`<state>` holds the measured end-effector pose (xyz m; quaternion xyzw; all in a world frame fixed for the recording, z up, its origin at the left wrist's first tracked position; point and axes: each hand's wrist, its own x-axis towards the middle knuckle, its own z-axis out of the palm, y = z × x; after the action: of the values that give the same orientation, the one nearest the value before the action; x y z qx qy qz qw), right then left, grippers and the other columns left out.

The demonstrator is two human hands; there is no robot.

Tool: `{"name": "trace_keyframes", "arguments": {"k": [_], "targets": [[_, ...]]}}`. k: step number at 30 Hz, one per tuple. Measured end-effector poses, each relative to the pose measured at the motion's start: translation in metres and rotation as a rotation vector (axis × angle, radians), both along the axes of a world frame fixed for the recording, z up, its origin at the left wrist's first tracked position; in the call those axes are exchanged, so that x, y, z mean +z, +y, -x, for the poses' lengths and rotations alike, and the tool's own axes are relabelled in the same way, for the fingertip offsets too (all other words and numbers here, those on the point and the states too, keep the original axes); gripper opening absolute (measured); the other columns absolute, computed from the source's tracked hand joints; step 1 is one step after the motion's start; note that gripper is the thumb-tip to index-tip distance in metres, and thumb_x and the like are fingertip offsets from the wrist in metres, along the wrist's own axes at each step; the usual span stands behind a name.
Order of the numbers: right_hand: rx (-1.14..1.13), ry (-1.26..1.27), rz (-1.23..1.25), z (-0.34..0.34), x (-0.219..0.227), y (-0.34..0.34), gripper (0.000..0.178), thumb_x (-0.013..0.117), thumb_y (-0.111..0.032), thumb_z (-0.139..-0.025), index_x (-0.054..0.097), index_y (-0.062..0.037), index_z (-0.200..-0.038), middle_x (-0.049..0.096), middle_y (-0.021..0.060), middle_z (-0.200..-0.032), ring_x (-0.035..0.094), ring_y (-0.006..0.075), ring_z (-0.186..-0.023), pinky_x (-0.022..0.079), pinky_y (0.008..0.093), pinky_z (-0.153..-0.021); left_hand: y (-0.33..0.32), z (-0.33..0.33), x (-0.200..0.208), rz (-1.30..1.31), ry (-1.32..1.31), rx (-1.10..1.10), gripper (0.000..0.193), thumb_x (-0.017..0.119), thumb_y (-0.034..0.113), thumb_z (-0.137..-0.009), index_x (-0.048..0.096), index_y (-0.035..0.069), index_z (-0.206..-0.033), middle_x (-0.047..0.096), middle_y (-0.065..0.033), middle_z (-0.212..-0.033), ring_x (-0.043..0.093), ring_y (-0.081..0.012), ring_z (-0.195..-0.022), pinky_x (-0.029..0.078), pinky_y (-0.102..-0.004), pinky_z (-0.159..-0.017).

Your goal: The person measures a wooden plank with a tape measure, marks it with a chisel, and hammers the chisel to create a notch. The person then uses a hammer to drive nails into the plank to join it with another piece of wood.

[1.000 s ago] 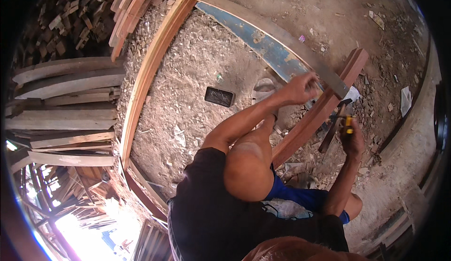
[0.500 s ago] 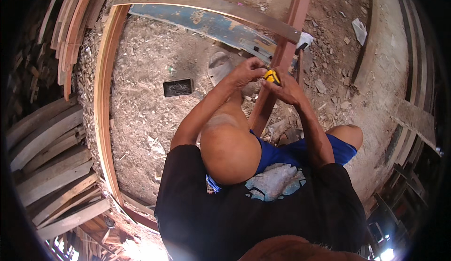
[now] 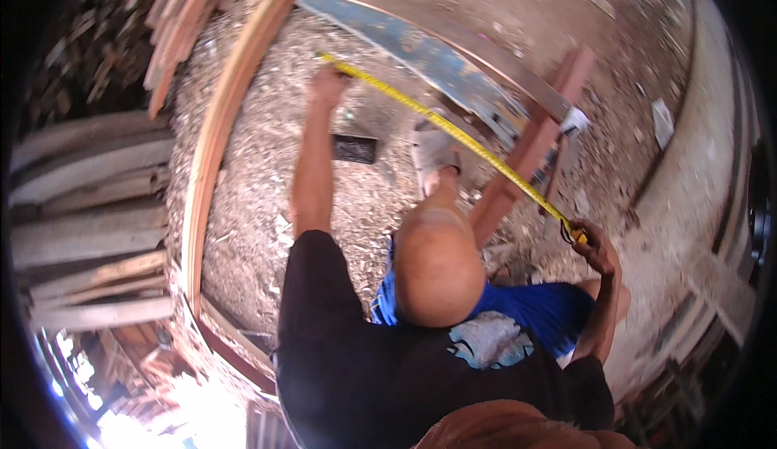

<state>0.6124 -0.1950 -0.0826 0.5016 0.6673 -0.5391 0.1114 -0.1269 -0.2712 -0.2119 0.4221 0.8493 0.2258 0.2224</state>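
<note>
A yellow tape measure (image 3: 453, 132) is stretched out between my two hands, its blade slanting across the view. Near the blade's far left end, my left hand (image 3: 329, 86) is closed on it, somewhat blurred. My right hand (image 3: 596, 248) grips the yellow and black case at the right, with a dark strap loop hanging from it. The blade passes above the reddish beam (image 3: 518, 166) and below the long plank (image 3: 429, 24). That plank's right end rests over the beam, and its left end lies on the long timber frame piece (image 3: 222, 125).
A worn blue board (image 3: 405, 40) lies beneath the plank. A black tray of nails (image 3: 354, 149) sits on the chip-strewn ground near my sandalled foot (image 3: 437, 154). Stacked boards (image 3: 89, 190) line the left side. A concrete ledge (image 3: 680, 141) runs along the right.
My hands have moved apart, the left going far left and the right going right and nearer. The tape blade is now drawn out between them. The view has shifted.
</note>
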Motion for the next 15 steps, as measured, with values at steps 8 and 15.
{"name": "trace_keyframes", "arguments": {"k": [8,15], "targets": [[-0.106,0.134,-0.208,0.161,-0.027,0.006,0.041,0.067,-0.022,-0.099,0.067,0.0035,-0.131,0.075,0.0136,-0.106,0.072,0.024,-0.098,0.056,0.0374,-0.089,0.044,-0.184,-0.034,-0.295,-1.327,0.378,0.025,0.059,0.021,-0.11,0.064,0.0,-0.122,0.073,-0.0161,-0.103,0.075,-0.0263,-0.084,0.067,-0.0395,-0.071],[-0.093,0.121,-0.31,0.096,-0.028,0.027,0.039,0.063,-0.022,-0.103,0.069,0.0009,-0.134,0.072,0.0211,-0.113,0.071,0.0317,-0.105,0.056,0.0429,-0.091,0.095,-0.104,-0.016,-0.487,-1.109,0.6,0.022,0.057,0.018,-0.109,0.067,0.0,-0.102,0.07,-0.0121,-0.082,0.069,-0.019,-0.062,0.062,-0.0324,-0.055]]}}
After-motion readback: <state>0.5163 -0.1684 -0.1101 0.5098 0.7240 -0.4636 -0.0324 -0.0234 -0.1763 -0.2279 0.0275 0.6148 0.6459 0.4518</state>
